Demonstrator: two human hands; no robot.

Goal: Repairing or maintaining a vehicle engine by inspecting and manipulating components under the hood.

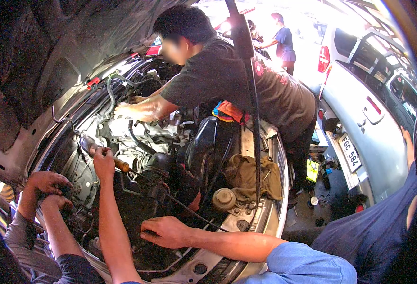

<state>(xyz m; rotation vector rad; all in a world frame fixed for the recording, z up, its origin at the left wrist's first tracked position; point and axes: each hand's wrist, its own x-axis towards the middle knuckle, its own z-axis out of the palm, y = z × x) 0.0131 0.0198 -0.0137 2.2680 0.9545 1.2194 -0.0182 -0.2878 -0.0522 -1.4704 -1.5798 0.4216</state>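
Note:
My left hand [104, 163] is wrapped around a corded work lamp [122, 164] with an orange-brown handle and silver head, held over the left side of an engine bay. Its black cable trails right across the bay. My right hand [165, 232] lies low over the black parts at the near edge, fingers loosely curled, nothing visible in them. Beyond the lamp, a leaning co-worker's hands [137, 110] reach onto the pale metal engine [154, 131]; what they touch is hidden. At left, another person's hands [52, 187] crowd together over the bay's side, their grip unclear.
The raised hood [28, 61] hangs over the left, with a dark prop rod [251, 71] at centre. A brown cloth [253, 175] and round cap [224, 199] lie right of the engine. A silver vehicle [369, 123] stands behind; a person in navy [374, 227] is close at right.

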